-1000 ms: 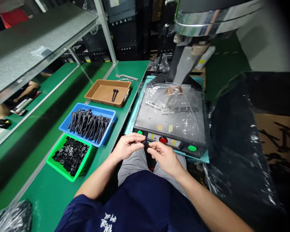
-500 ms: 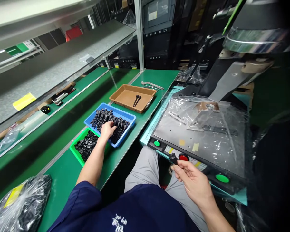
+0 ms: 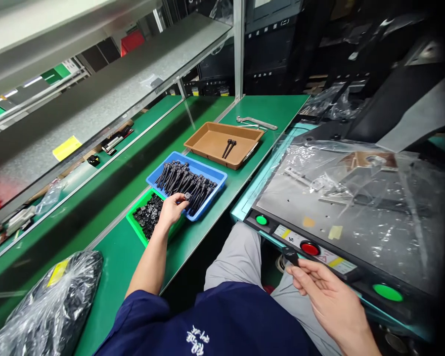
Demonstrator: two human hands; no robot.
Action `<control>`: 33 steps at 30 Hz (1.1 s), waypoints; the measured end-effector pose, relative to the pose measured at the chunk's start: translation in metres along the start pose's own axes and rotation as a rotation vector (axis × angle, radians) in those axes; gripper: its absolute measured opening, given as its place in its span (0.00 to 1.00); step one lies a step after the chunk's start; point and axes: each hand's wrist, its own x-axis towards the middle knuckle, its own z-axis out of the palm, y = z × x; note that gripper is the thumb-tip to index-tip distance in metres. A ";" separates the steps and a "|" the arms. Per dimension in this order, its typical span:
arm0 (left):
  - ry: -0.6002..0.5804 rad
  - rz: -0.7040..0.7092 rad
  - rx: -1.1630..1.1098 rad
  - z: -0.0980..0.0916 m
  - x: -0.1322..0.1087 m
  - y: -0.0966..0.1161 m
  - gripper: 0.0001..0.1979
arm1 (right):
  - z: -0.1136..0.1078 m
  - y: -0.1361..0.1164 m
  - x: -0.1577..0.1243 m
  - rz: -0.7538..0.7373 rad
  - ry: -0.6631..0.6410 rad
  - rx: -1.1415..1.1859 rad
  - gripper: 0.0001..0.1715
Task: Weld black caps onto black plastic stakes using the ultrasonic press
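Note:
My left hand [image 3: 172,208] reaches over the near edge of the blue tray [image 3: 211,174], which holds several long black bolts [image 3: 187,181]. Its fingers are pinched on one bolt's head. Just in front sits a green tray [image 3: 137,235] filled with small black parts [image 3: 148,217]. My right hand [image 3: 328,296] hovers over my lap beside the machine's front panel, its thumb and fingers pinched on a small black part [image 3: 290,255].
A brown tray [image 3: 207,143] with two black bolts stands further back, a metal wrench [image 3: 256,121] behind it. The press machine [image 3: 356,207] under clear plastic has green and red buttons on its front. A plastic bag of parts [image 3: 48,306] lies near left. A metal shelf runs overhead.
Both hands were together in front of the machine. The left hand then went out to the blue tray and now pinches a bolt. The right hand stays with the small black part.

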 end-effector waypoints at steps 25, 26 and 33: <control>-0.131 -0.030 0.361 0.012 0.077 0.010 0.09 | -0.008 -0.016 -0.006 -0.250 0.020 0.190 0.24; -0.139 -0.031 0.379 0.011 0.078 0.011 0.08 | -0.007 -0.020 -0.004 -0.282 0.024 0.208 0.24; -0.002 0.010 0.495 0.009 0.052 0.046 0.15 | -0.003 -0.036 0.013 -0.465 0.009 0.175 0.24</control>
